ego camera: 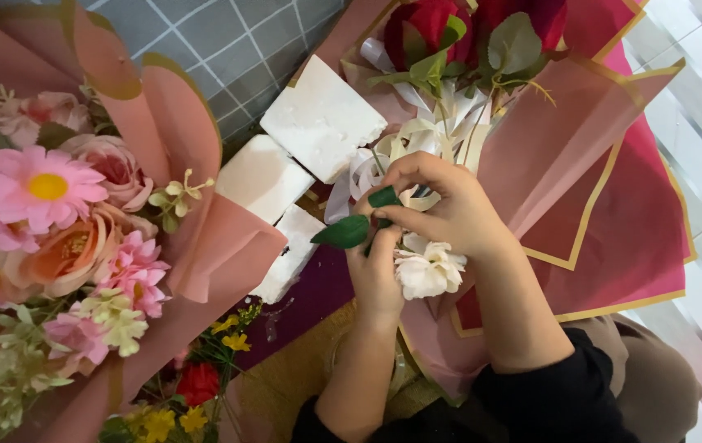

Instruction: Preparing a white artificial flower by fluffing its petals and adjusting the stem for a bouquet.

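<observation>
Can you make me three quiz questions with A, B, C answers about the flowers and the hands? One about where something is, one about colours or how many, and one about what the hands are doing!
1. Where does the finished pink bouquet lie?
A. at the left
B. at the far right
C. between the hands

2. How many white foam blocks show?
A. one
B. three
C. six

3. How is the green leaf held?
A. lying loose on the floor
B. pinched by the fingers of both hands
C. tucked among the red roses

Answers:
1 A, it fills the left edge.
2 B, three blocks lie side by side.
3 B, the left hand and right hand meet on its stem, beside a white flower.
</observation>
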